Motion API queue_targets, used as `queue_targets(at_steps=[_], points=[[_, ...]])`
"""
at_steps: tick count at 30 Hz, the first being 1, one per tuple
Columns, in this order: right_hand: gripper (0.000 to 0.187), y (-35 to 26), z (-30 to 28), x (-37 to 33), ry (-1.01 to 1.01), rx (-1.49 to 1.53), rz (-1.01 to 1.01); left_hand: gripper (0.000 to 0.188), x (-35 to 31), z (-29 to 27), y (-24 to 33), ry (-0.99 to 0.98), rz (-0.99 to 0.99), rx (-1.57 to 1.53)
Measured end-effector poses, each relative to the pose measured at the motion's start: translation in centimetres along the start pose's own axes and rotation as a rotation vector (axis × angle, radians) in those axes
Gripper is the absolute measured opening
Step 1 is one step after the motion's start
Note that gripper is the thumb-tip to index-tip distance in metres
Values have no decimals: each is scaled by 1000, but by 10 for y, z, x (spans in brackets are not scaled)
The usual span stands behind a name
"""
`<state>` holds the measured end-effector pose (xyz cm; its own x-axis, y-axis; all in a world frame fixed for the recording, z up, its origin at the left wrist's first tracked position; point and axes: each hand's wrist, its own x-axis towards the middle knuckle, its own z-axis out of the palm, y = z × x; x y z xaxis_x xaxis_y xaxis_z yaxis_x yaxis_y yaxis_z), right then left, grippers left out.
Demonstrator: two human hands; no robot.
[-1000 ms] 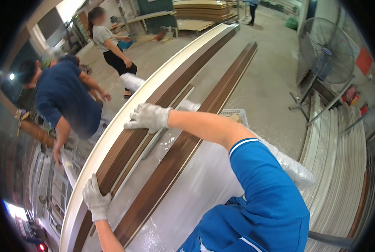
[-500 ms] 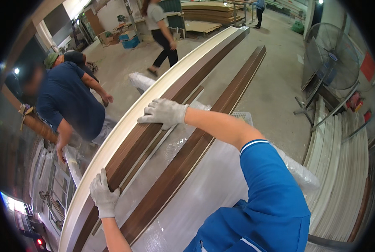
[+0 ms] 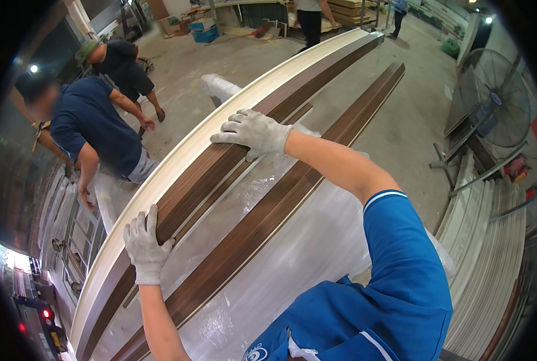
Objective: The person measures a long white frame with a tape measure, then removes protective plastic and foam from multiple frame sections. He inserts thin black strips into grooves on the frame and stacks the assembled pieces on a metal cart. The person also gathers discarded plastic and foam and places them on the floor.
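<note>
A long dark-brown wood-grain profile (image 3: pixel 190 195) runs diagonally in front of me, lying against a cream-coloured strip (image 3: pixel 178 157) along its far side. My right hand (image 3: pixel 255 133), in a grey-white glove, grips it from above, fingers spread across its top and thumb by the near edge. Lower left, my gloved left hand (image 3: pixel 146 248) grips the same profile, its fingertips reaching toward the cream strip. Right beside it on the near side is a narrower brown strip (image 3: pixel 211 210). Closer to me lies a second brown profile (image 3: pixel 244 240), untouched.
Plastic-wrapped material (image 3: pixel 307 231) lies under the profiles. Across from me, a person in a dark-blue shirt (image 3: pixel 97 123) bends forward; another with a green cap (image 3: pixel 121 66) stands behind. On the right are a floor fan (image 3: pixel 495 98) and stacked long pale strips (image 3: pixel 482 265).
My view has turned, so hands and profiles sit higher in the picture. Both hands stay on the profile. In the background, a walking person has moved to the right.
</note>
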<state>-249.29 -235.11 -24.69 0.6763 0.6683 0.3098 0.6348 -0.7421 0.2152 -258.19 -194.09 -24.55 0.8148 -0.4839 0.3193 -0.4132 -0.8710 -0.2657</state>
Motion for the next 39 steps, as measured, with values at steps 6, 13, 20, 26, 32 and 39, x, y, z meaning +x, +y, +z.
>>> queue_targets(at_steps=[6,13,20,26,32,39], points=[[94,-3,0,4,-1,-85,-15,113,2,1,-3,-29,18,-28],[98,-42,-35,2,216,-43,-71,101,-19,-19,11,247,25,39],[90,-126,-53,-39,-378,573,-321,55,-130,-46,72,135,-44,-431],[107,-122,-18,-16,-760,696,-194,39,-206,-31,152,-68,-930,-1591],[128,-131,-16,14,-898,893,-287,42,-220,3,165,487,-1456,-2429],[125,-132,-7,18,-1063,987,-219,49,-191,1,157,669,-1464,-2442]])
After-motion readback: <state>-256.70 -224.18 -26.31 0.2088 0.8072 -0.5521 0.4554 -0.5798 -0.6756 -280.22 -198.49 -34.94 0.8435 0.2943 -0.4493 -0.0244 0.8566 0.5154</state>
